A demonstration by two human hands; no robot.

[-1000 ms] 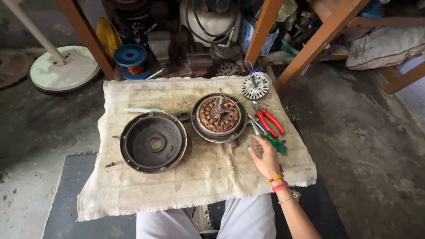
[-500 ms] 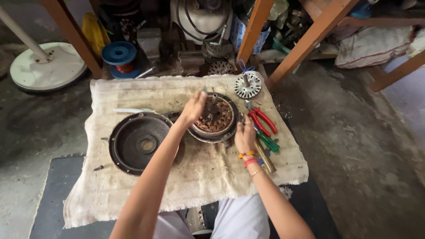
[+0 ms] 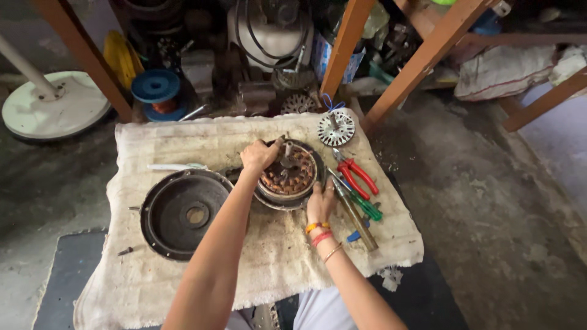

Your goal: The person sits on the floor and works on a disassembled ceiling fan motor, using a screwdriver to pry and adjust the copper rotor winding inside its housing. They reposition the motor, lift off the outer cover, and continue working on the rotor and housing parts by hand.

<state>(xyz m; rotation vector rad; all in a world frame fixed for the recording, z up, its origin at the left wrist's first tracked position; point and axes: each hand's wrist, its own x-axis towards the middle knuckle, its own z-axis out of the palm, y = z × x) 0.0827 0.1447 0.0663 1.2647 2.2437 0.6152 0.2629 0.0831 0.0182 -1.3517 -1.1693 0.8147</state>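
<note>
Left hand: I saw my left hand (image 3: 260, 156) curled over the far-left rim of the motor housing (image 3: 287, 177), fingers closed on the rim's edge.
Right hand: my right hand (image 3: 321, 205) pressed against the housing's near-right rim, fingers bent around it; 3 bangles, yellow, red and gold, circled the wrist.
Motor housing: a round, dark, greasy metal bowl near the cloth's centre, holding a ring of coppery-brown windings with a short steel shaft upright in the middle.
Cloth: a coarse, stained, off-white cloth (image 3: 183, 137) lay flat on the floor and carried everything.
Cover: a second round metal cover (image 3: 183, 211), black and dished with a centre hole, sat just left of the housing, towards the cloth's left edge.
Tools: red-handled pliers (image 3: 358, 175) and a green-handled tool (image 3: 365, 206) lay by the right edge, just beside my right hand.
Disc: a small slotted silver disc (image 3: 336, 127) rested near the far-right corner.
Spool: a blue spool (image 3: 156, 91) of copper wire stood beyond the cloth's far edge.
</note>
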